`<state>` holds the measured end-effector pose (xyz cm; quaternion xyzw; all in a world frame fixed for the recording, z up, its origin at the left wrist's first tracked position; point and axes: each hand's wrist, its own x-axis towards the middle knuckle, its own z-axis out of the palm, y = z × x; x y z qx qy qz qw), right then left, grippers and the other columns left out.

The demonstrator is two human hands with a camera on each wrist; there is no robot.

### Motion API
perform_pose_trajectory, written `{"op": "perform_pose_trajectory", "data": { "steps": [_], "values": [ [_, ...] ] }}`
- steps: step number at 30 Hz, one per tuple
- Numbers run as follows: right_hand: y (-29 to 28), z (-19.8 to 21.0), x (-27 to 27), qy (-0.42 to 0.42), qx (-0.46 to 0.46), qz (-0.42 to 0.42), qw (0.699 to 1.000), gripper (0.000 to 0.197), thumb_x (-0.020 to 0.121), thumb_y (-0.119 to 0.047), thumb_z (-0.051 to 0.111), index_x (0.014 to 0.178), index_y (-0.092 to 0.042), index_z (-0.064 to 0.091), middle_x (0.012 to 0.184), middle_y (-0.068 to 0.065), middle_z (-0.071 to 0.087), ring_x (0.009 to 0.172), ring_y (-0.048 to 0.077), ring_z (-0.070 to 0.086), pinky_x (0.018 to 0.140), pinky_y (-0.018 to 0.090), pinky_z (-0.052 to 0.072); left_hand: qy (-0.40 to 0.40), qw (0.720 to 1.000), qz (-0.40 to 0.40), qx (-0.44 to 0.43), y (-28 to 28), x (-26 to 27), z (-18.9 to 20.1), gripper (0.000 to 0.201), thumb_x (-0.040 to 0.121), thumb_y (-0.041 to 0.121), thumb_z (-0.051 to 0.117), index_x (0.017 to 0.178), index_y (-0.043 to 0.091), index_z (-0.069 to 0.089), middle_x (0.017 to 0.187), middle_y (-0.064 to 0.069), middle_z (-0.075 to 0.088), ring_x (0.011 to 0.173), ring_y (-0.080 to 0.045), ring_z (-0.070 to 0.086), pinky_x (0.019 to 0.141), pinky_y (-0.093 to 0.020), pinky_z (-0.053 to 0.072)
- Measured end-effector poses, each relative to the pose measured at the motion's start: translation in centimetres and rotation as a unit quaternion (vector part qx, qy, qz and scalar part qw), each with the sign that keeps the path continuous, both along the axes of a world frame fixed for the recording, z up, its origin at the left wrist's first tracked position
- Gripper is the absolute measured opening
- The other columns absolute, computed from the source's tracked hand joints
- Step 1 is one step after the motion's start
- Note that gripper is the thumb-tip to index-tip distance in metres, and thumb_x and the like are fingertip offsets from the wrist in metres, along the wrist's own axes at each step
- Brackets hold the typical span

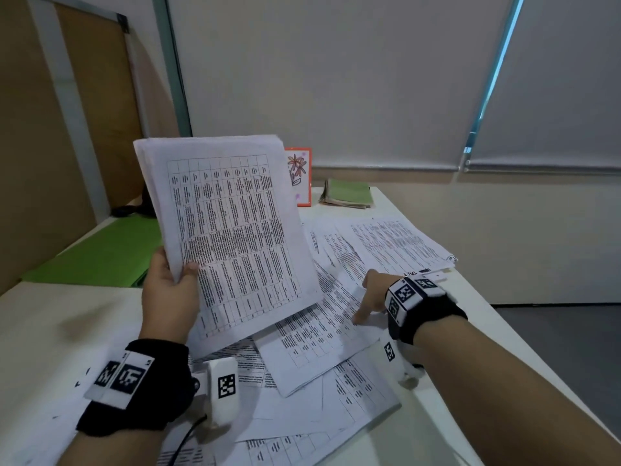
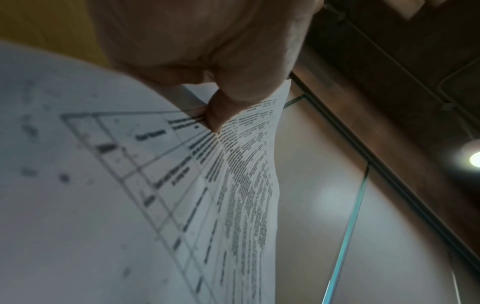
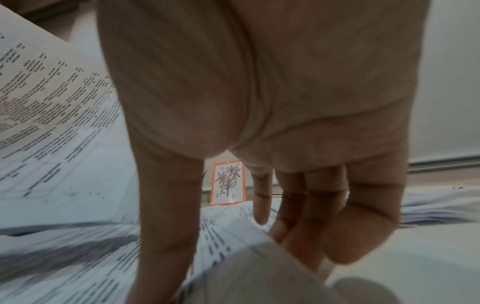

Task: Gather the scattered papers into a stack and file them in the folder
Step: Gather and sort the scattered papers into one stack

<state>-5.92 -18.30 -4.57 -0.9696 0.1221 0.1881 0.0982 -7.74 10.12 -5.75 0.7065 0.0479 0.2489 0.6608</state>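
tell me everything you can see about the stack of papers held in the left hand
The stack of papers is a sheaf of white printed sheets, the top one bearing a ruled table of small black text. It is held nearly upright above the table, tilted slightly left. The left hand pinches its lower left edge, thumb on the front. Its top edges sit slightly uneven.

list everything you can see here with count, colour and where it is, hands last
held stack of papers: one stack, white with printed tables, raised above the table on the left
loose papers: several, white with print, scattered overlapping across the table's middle and right
folder: one, green, lying on the table's far left
framed flower drawing: one, orange frame, upright at the table's back, partly behind the held stack
notebook: one, green cover, back of the table, right of the drawing
table: one, white
wrist bands: two, black with white marker tags, one per wrist
left hand: grips the stack's lower edge
right hand: fingers reach down onto the loose papers
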Motion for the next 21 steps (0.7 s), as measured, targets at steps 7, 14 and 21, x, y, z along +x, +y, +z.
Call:
{"op": "perform_pose_trajectory", "data": {
  "steps": [7,14,21],
  "values": [
    [-0.1,0.2,-1.0,-0.062,0.035,0.008,0.997,0.054,0.089,-0.033,0.061,0.133,-0.006,0.048,0.132,0.01,0.055,0.12,0.026,0.054,0.092,0.032,0.045,-0.005,1.0,0.005,0.024,-0.7,-1.1,0.5,0.018,0.095,0.01,0.047,0.107,0.023,0.047,0.1,-0.004,0.058,0.087,-0.023,0.054,0.077,-0.03,0.038],
    [-3.3,0.6,-2.4,-0.313,0.259,-0.128,0.905,0.025,0.094,-0.017,0.052,0.116,-0.005,0.056,0.104,0.012,0.062,0.092,0.028,0.057,0.081,0.035,0.046,0.001,0.999,0.027,0.026,-0.5,-1.9,0.9,0.023,0.095,0.012,0.046,0.114,0.025,0.048,0.104,-0.001,0.058,0.09,-0.025,0.055,0.08,-0.032,0.039],
    [-5.4,1.2,-4.2,-0.48,0.401,-0.179,0.76,0.016,0.096,-0.017,0.049,0.108,-0.008,0.055,0.093,0.007,0.057,0.086,0.024,0.053,0.083,0.037,0.044,0.002,0.996,0.082,0.029,0.2,-2.5,1.2,0.021,0.095,0.013,0.045,0.115,0.018,0.049,0.099,-0.004,0.056,0.083,-0.026,0.051,0.074,-0.033,0.038]
  ]
}}
